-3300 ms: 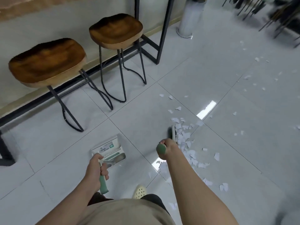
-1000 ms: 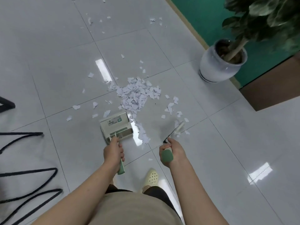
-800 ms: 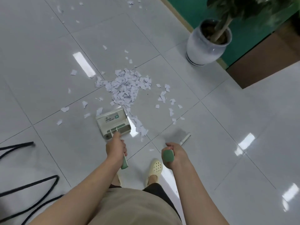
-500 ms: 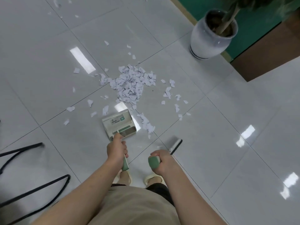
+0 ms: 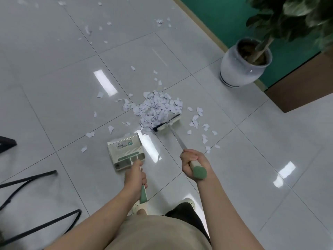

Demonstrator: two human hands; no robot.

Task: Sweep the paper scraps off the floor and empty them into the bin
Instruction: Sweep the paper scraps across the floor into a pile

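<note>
Since half a second ago the broom has swung out from near the feet; its head now touches the near right edge of the paper scraps heaped mid-floor. The right hand clamps the broom handle, the left hand clamps the dustpan handle. Bare tile lies right of the broom, a potted plant by the far wall. The dustpan's label is unreadable.
</note>
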